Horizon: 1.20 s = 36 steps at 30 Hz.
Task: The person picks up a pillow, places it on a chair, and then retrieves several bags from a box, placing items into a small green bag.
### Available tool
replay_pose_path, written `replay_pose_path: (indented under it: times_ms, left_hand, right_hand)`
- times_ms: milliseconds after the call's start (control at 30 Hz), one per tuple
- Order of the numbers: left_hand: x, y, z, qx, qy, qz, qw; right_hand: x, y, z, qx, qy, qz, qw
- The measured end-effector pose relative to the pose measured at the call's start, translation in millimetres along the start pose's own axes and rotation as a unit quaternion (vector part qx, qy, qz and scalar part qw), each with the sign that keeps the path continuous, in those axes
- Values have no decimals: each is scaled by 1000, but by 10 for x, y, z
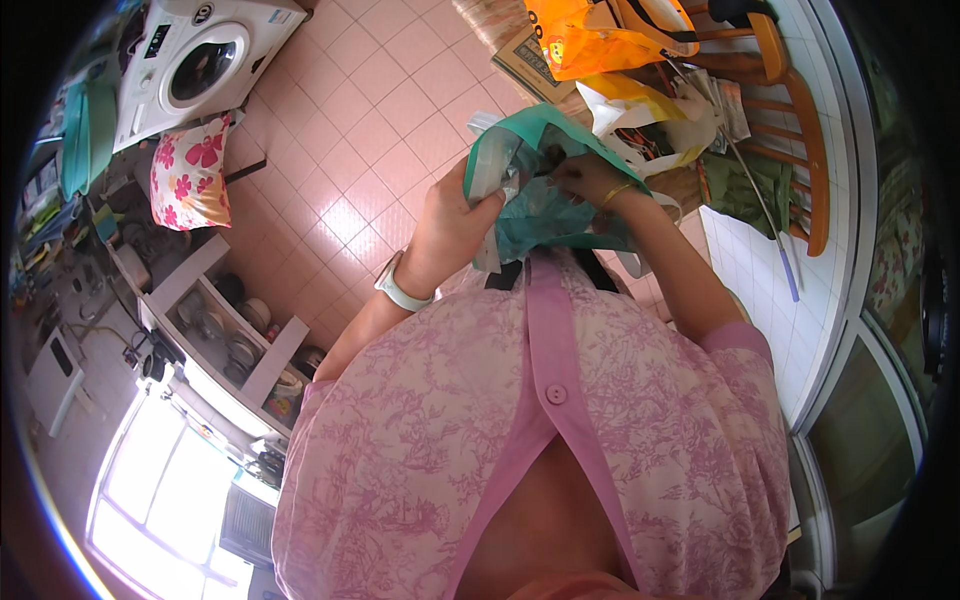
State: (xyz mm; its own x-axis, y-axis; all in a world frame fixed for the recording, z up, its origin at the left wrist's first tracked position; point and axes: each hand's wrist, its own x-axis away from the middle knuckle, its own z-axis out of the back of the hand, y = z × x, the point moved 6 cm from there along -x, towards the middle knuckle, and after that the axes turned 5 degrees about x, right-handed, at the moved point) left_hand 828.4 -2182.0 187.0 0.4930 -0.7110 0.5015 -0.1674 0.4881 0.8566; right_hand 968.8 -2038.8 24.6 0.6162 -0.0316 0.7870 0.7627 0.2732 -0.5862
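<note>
In front of my chest is a green bag (551, 124) with whitish handle straps, its mouth facing up. My left hand (459, 225) grips the bag's left rim, thumb on the inner side; a watch with a pale strap (401, 285) is on that wrist. My right hand (596, 180) reaches into the mouth from the right, a thin yellow bracelet (619, 193) at its wrist. Its fingers are curled beside crinkled clear plastic (517, 169) and something dark. Shadow and the bag wall hide whether the fingers hold anything.
Beyond the bag, an orange bag (592, 41), a cardboard box (529, 64) and a white-and-yellow bag (637, 105) crowd together beside a wooden chair (814, 157). A thin rod with a purple handle (787, 274) leans there. Leftward are a washing machine (202, 67) and a floral cushion (191, 176).
</note>
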Motion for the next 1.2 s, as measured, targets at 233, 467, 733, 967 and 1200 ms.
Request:
replay_pose_path:
  times_ms: [233,467,733,967,1200]
  left_hand:
    - [-126,-152,-45,-31,4,-20,999]
    - [-119,-116,-48,-34,31,-12,999]
    - [-91,-69,-87,-90,24,19,995]
    - [-55,-213,-108,-25,36,-20,999]
    - [-61,-337,-167,-30,36,-24,999]
  right_hand:
    - [663,-192,127,-189,53,66,978]
    - [1089,758,883,-429,259,50,864]
    - [287,2287,1081,-417,411,-120,802]
    - [1003,833,1270,-208,547,34,810]
    - [948,-759,535,35,336,257,905]
